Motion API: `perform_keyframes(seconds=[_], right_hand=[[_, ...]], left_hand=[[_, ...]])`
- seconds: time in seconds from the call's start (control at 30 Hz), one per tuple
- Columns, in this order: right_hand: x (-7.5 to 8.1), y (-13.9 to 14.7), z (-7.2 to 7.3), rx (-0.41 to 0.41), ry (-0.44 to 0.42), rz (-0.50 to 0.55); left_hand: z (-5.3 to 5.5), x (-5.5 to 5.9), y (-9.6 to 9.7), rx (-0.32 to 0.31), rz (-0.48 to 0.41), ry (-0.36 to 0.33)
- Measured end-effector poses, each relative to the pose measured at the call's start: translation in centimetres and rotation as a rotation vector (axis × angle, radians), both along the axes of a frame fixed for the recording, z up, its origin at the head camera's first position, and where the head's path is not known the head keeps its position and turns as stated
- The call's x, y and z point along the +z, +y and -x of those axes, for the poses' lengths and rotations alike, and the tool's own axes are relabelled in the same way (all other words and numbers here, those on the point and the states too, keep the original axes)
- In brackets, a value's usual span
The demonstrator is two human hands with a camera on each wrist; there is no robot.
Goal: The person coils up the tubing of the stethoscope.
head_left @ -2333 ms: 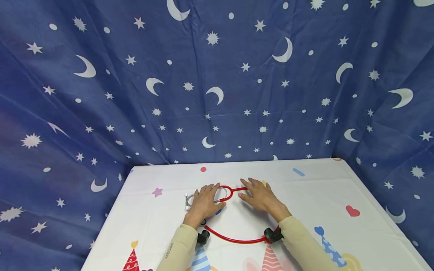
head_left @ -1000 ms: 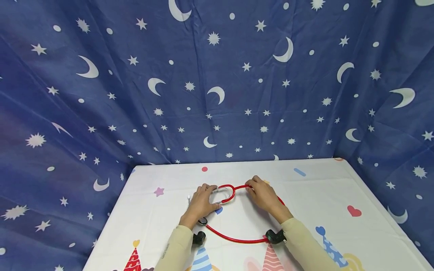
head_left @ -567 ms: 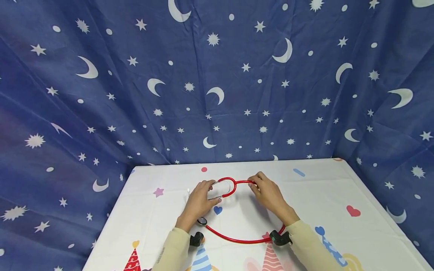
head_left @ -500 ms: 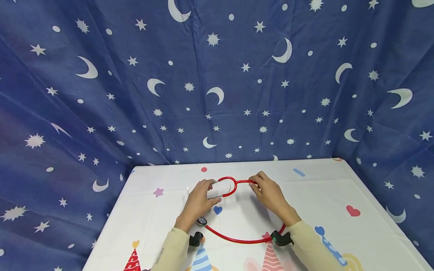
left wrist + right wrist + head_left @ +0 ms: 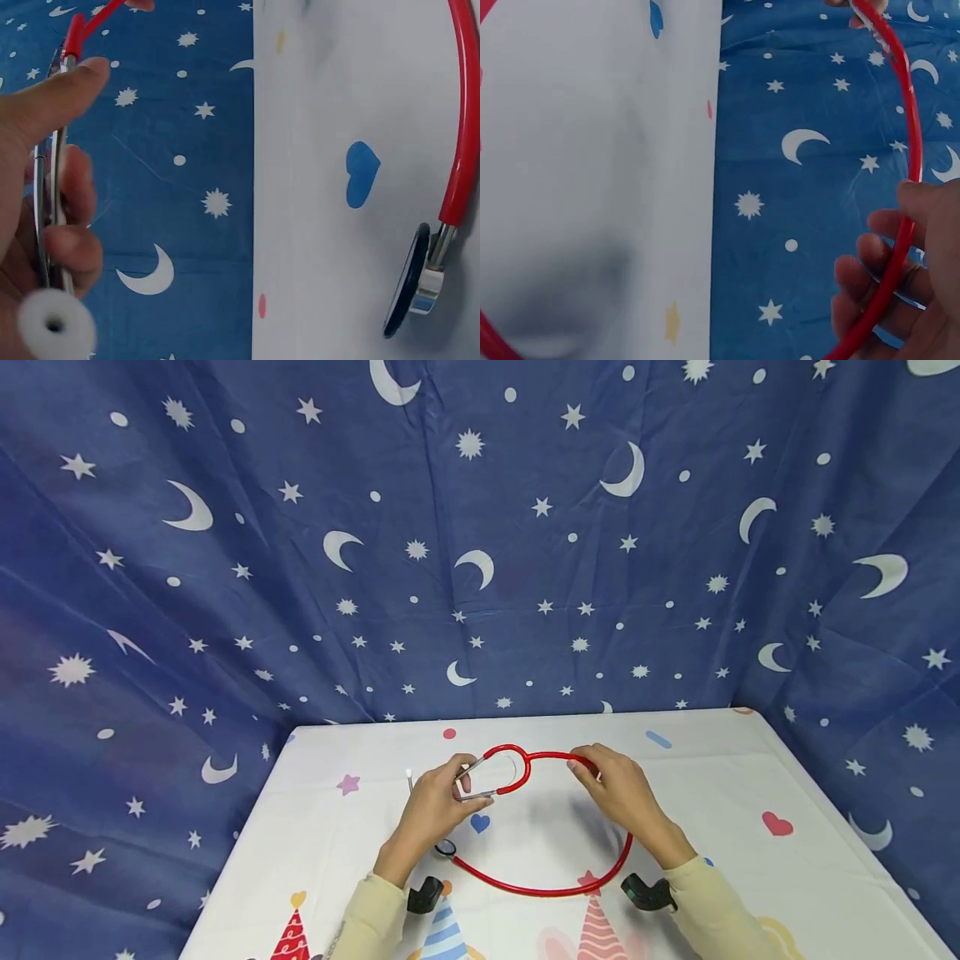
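Observation:
A red stethoscope (image 5: 540,891) with metal ear tubes is partly lifted off the table. My left hand (image 5: 438,802) grips the metal ear tubes (image 5: 58,180), thumb on one side and fingers curled on the other. One white eartip (image 5: 56,324) shows close up in the left wrist view. With my right hand (image 5: 618,785) I pinch the red tubing (image 5: 913,135) to the right of the Y-joint, fingers curled beneath it. The chest piece (image 5: 446,848) lies on the table near my left wrist, and the lower tubing curves rightward from it along the cloth.
A white tablecloth (image 5: 360,843) printed with party hats, hearts and stars covers the table. Behind it hangs a blue curtain (image 5: 525,560) with moons and stars. Black wrist cameras, such as the right one (image 5: 647,892), jut out beneath both forearms.
Both hands have come down onto the stethoscope and taken hold of it. Ear tubes and upper tubing have risen from the table, and my right hand has moved rightward.

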State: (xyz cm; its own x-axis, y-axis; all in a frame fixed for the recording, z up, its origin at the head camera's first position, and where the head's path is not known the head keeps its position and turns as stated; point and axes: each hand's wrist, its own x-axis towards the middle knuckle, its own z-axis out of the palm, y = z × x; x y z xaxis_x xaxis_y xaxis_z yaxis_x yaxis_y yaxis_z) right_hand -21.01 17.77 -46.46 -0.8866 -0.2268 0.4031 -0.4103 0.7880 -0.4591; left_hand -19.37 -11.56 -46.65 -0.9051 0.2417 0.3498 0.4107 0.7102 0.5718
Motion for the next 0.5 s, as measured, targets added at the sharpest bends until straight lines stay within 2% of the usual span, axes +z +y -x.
perform_keyframes(seconds=[0.13, 0.23, 0.3, 0.5], right_hand=[[0.3, 0.8, -0.2, 0.002, -0.047, 0.075], [1.0, 1.5, -0.5, 0.005, -0.051, 0.131], [1.7, 1.8, -0.8, 0.011, -0.017, 0.148], [3.7, 2.1, -1.5, 0.076, 0.173, 0.198]], left_hand=[[-0.4, 0.5, -0.2, -0.044, -0.093, -0.003], [-0.7, 0.9, -0.4, -0.075, -0.124, 0.001], [-0.9, 1.1, -0.4, -0.086, -0.125, 0.001], [-1.4, 1.8, -0.4, -0.118, -0.081, 0.052]])
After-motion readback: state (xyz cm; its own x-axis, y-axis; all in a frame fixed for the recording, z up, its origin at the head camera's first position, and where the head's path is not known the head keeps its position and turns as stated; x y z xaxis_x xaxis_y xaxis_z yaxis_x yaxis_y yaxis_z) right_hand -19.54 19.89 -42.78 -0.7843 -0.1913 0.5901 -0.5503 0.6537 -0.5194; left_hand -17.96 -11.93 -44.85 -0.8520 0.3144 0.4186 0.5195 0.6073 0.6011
